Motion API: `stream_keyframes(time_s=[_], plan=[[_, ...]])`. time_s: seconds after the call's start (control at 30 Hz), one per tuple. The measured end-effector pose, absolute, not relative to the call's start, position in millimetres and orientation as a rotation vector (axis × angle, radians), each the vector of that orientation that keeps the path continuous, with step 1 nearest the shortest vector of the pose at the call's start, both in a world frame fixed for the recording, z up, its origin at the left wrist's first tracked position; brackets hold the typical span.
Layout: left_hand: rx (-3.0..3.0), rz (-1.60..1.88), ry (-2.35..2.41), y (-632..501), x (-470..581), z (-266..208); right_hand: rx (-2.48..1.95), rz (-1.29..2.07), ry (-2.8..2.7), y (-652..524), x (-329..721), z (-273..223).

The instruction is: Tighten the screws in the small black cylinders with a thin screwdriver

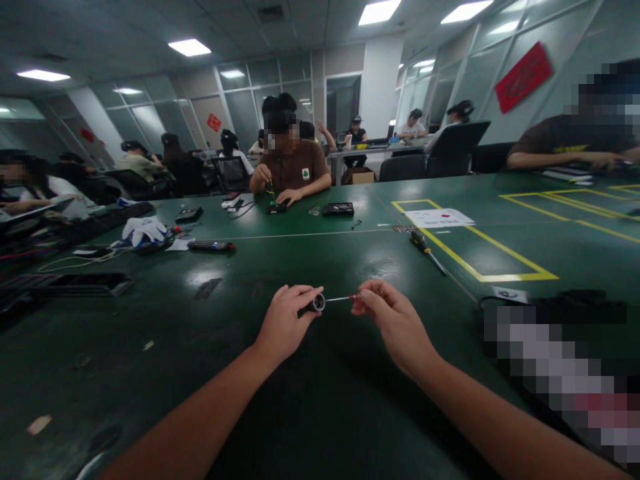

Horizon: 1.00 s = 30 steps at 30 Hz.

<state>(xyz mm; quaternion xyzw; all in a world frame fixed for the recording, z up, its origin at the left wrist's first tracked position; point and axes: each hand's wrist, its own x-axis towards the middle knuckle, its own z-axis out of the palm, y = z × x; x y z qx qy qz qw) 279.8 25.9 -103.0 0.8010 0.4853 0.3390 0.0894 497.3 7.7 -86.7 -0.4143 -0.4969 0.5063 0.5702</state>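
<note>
Near the middle of the view, my left hand [290, 320] is closed on a small round part with a metallic rim [319, 303], its ring-shaped end facing me. Most of that part is hidden by my fingers, and its exact kind is unclear. My right hand [393, 317] pinches the red handle of a thin screwdriver [341, 299]. Its slim metal shaft points left, with the tip at or close to the rim of the round part. Both hands are above the green table [300, 413].
A larger black-and-yellow screwdriver [427, 252] lies beyond my right hand. White gloves [145, 231], a dark pen-like tool [211, 247] and a black frame [85, 285] lie leftward. A paper sheet [440, 218] rests by yellow tape. Across the table, a person [293, 160] handles a small device.
</note>
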Motion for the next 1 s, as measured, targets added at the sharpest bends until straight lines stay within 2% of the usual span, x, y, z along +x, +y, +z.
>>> stream_keyframes(time_s=[0.27,0.53,1.0], plan=[[2.355,1.026,1.365,28.9,278.5,-103.3,-0.944,1.656,-0.683,24.7,507.0,-89.1],[2.345,1.025,1.393,27.0,279.0,-101.5,-0.908,1.362,-0.893,19.6,501.9,-91.4],[2.352,1.009,1.415,25.9,279.9,-101.2,-0.958,1.286,-1.168,16.3,502.2,-88.4]])
